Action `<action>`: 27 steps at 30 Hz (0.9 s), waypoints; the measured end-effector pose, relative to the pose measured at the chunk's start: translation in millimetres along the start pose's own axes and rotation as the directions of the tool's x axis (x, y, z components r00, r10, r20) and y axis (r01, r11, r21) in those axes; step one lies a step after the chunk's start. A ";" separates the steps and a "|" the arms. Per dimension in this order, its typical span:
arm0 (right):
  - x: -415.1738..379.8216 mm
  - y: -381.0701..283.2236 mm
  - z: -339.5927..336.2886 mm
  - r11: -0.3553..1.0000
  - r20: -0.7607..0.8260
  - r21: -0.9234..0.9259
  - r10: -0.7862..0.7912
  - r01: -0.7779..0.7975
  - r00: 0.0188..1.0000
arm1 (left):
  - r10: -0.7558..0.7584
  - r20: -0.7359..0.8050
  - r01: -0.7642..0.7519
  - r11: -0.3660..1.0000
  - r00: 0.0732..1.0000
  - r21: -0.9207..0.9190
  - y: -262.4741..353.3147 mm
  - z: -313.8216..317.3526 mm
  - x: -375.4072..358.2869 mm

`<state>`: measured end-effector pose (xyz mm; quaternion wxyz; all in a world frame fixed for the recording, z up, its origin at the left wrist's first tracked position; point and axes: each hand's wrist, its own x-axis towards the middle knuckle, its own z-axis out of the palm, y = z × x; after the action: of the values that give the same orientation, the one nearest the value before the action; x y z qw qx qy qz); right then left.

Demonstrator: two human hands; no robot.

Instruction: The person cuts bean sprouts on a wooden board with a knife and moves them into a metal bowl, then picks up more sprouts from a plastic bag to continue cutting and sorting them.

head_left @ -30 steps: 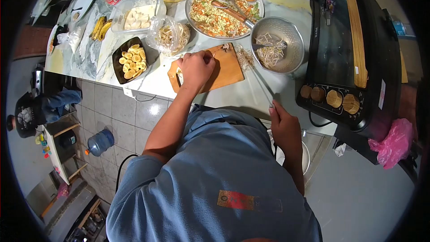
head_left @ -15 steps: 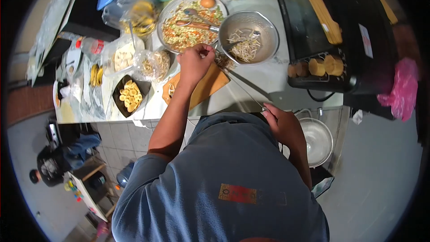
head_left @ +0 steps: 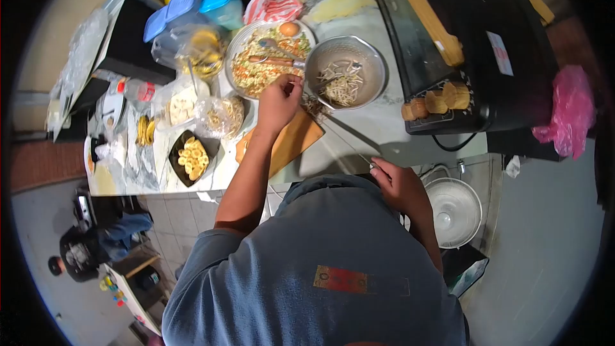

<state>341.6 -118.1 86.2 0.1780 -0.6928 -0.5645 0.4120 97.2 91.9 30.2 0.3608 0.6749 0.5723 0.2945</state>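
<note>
My left hand point(head_left: 280, 101) hovers over the far end of an orange-brown cutting board point(head_left: 293, 142), its fingers closed in a pinch. Whatever sits in that pinch is too small to name. Right beside it stands a metal bowl point(head_left: 378, 77) with bean sprouts point(head_left: 343, 88) inside. Brownish scraps point(head_left: 315, 107) lie between bowl and board. Near the counter's front edge, my right hand point(head_left: 396, 184) is closed at the end of a thin, straight, light-coloured line that runs toward the board; I cannot tell what it is.
Behind my left hand is a plate of chopped vegetables point(head_left: 246, 67) with an egg point(head_left: 289, 29). To the left are a bag of sprouts point(head_left: 220, 115) and a dark dish of yellowish round pieces point(head_left: 193, 157). A black appliance point(head_left: 512, 102) borders the right. Someone sits point(head_left: 86, 250) at far left.
The camera view has tilted, so the counter sits lower in the picture. Both hands keep nearly the same places over the counter, still closed.
</note>
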 end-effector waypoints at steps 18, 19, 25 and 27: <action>53.7 -37.6 8.9 0.970 0.192 -0.085 -0.207 0.227 0.959 | -0.293 -0.212 0.352 0.872 0.932 0.340 -89.4 -94.6 -129.4; 55.2 -38.8 8.6 0.967 0.199 -0.087 -0.220 0.241 0.955 | -0.269 -0.239 0.338 0.881 0.933 0.330 -94.1 -91.9 -131.6; 61.5 -40.1 7.5 0.959 0.235 -0.103 -0.234 0.264 0.943 | -0.212 -0.348 0.326 0.892 0.913 0.313 -109.4 -72.9 -133.5; 64.9 -45.2 5.4 0.968 0.245 -0.136 -0.174 0.211 0.954 | -0.190 -0.374 0.312 0.901 0.908 0.301 -112.1 -69.5 -131.7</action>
<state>310.2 -45.4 91.2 0.0942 -0.5936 -0.6778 0.4236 -44.4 -17.9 -20.9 0.1659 0.5879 0.7521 0.2474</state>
